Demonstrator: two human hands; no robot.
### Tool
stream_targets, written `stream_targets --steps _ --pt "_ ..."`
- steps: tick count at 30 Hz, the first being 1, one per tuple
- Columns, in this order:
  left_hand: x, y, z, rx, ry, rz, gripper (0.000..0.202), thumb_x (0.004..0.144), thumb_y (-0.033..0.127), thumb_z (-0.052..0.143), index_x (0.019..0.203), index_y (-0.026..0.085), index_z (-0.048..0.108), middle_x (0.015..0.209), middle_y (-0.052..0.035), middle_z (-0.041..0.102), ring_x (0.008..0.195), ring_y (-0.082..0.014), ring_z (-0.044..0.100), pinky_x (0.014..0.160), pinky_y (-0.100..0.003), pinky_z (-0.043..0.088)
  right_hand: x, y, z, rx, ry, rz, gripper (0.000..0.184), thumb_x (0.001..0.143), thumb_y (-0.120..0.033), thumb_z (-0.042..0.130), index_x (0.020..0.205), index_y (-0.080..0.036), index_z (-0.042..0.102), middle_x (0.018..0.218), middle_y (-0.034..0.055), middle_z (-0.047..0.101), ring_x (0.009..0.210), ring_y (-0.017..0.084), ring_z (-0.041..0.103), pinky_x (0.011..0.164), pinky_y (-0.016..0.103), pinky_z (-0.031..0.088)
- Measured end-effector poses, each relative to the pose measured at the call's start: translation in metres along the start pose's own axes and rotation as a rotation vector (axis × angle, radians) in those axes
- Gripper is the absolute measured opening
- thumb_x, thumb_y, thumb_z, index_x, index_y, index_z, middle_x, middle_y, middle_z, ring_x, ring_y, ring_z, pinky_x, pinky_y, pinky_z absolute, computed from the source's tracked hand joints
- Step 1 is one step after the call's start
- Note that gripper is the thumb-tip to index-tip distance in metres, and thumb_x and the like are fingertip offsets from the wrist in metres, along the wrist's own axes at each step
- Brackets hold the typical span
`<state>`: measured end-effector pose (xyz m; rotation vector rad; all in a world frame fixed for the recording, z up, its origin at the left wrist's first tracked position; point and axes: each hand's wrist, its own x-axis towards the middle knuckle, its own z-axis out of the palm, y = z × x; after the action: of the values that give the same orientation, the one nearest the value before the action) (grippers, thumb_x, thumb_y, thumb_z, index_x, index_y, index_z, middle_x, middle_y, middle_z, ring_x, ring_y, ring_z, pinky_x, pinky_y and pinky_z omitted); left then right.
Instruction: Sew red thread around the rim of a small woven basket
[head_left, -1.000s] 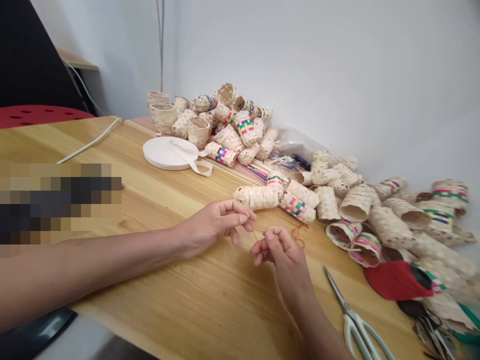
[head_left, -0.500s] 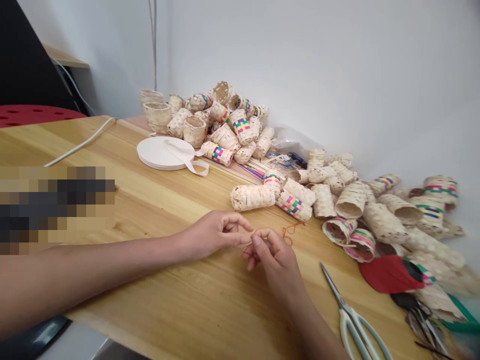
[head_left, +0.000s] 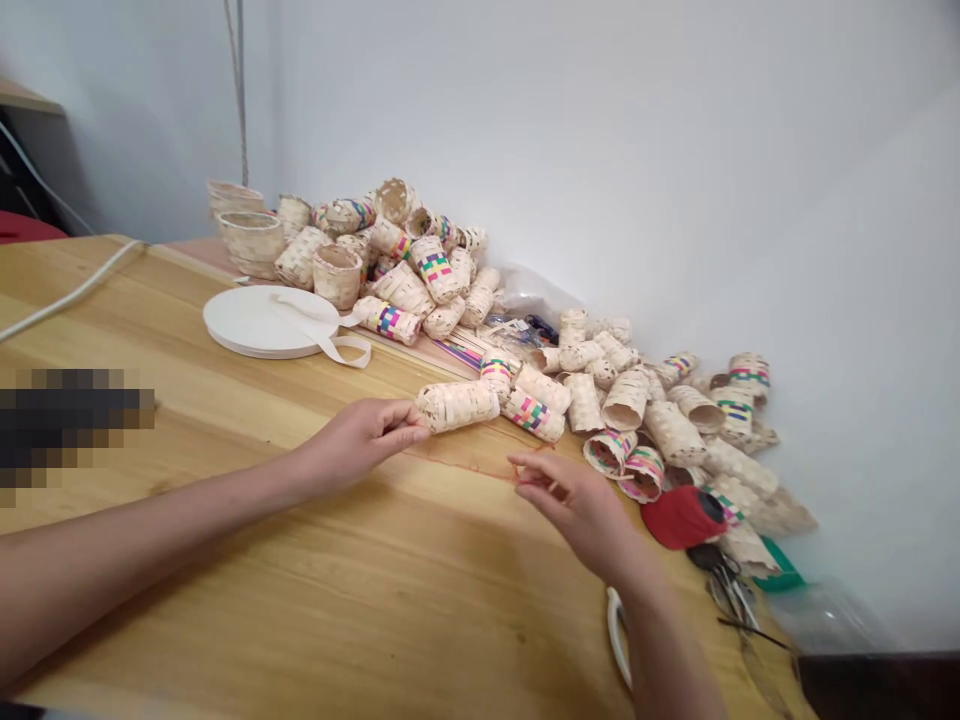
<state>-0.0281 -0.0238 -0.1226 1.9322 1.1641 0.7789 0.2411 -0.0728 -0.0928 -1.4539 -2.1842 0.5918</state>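
A thin red thread [head_left: 472, 467] stretches just above the wooden table between my two hands. My left hand [head_left: 367, 440] pinches its left end with thumb and forefinger closed, right beside a plain woven cylinder basket [head_left: 459, 405] lying on its side. My right hand [head_left: 574, 500] has curled fingers, and the thread's other part passes between its thumb and forefinger. A loose bit of thread shows behind the right fingertips. Under my right forearm lies a pair of scissors [head_left: 616, 630], of which only a pale handle shows.
Small woven baskets [head_left: 626, 400], some with coloured bands, are heaped along the wall. A roll of white ribbon [head_left: 259, 330] lies at the back left. To the right are a red cloth-like piece [head_left: 679, 517], a green-edged item [head_left: 781, 567] and dark tools [head_left: 724, 580]. A white cable [head_left: 71, 295] crosses the left.
My hands have parted from close together, the left going left and the right going right, drawing the thread out between them. The view has swung right, and my right forearm covers most of the scissors.
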Motion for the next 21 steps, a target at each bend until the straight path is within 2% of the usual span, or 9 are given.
stream_targets --steps 3,6,11,16,21 --pt "0.006 -0.005 -0.007 0.037 0.033 -0.025 0.034 0.080 0.049 0.042 0.071 0.017 0.050 0.065 0.0025 0.047 0.062 -0.0137 0.042 0.059 -0.023 0.030 -0.009 0.014 -0.031 -0.098 -0.012 0.019 0.021 0.089 -0.030 0.056 0.103 -0.024 0.070 0.099 0.0042 0.070 0.089 0.021 0.063 0.077 0.032 0.047" --pt "0.010 -0.008 -0.013 0.092 0.053 -0.037 0.033 0.079 0.049 0.041 0.072 0.018 0.050 0.065 0.0016 0.049 0.063 -0.0149 0.044 0.060 -0.024 0.030 -0.023 0.026 -0.057 -0.157 -0.047 0.061 0.022 0.090 -0.035 0.054 0.091 -0.025 0.073 0.095 0.0039 0.071 0.087 0.022 0.064 0.076 0.031 0.049" --pt "0.013 -0.011 -0.018 0.174 0.036 -0.018 0.033 0.080 0.049 0.039 0.072 0.018 0.051 0.066 -0.0003 0.055 0.063 -0.0164 0.048 0.060 -0.025 0.031 -0.054 0.047 -0.088 -0.238 0.038 0.196 0.028 0.087 -0.045 0.052 0.082 -0.026 0.071 0.089 0.0044 0.071 0.080 0.023 0.065 0.070 0.030 0.050" --pt "0.016 -0.015 -0.022 0.265 0.003 -0.019 0.032 0.080 0.049 0.041 0.072 0.020 0.051 0.067 -0.0037 0.059 0.064 -0.0201 0.051 0.059 -0.027 0.030 -0.081 0.067 -0.103 -0.319 0.041 0.252 0.035 0.086 -0.050 0.046 0.080 -0.023 0.068 0.084 0.0058 0.070 0.074 0.023 0.064 0.066 0.031 0.049" --pt "0.019 -0.016 -0.030 0.391 -0.050 -0.045 0.031 0.081 0.048 0.044 0.066 0.022 0.051 0.065 -0.0062 0.060 0.061 -0.0230 0.051 0.056 -0.029 0.027 -0.094 0.086 -0.104 -0.416 0.098 0.256 0.033 0.088 -0.045 0.044 0.080 -0.024 0.067 0.087 0.0061 0.070 0.077 0.024 0.064 0.068 0.033 0.048"
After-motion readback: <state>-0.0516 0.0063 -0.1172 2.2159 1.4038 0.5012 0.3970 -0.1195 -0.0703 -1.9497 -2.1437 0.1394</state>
